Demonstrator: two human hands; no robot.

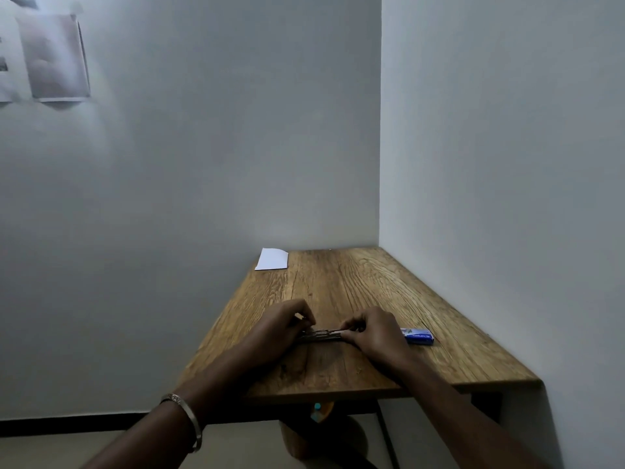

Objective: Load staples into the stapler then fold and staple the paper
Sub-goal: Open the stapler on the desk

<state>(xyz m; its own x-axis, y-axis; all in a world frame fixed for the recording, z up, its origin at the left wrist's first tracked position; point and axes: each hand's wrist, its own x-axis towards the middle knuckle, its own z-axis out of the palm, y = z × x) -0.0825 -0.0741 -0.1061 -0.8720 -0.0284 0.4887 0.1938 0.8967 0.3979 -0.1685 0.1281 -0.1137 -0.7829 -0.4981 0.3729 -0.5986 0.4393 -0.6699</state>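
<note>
A metal stapler (321, 334) lies lengthwise on the wooden table (355, 289), between my two hands. My left hand (285, 324) grips its left end with curled fingers. My right hand (372, 333) pinches its right end with fingers and thumb. Much of the stapler is hidden by my hands, so I cannot tell whether it is opened. A small blue staple box (418, 336) lies just right of my right hand. A white sheet of paper (272, 259) lies flat at the table's far left corner.
The table stands in a corner, with walls close behind it and on its right. Its near edge and left edge are open. A stool (321, 434) shows below the tabletop. Papers (54, 55) hang on the wall at upper left.
</note>
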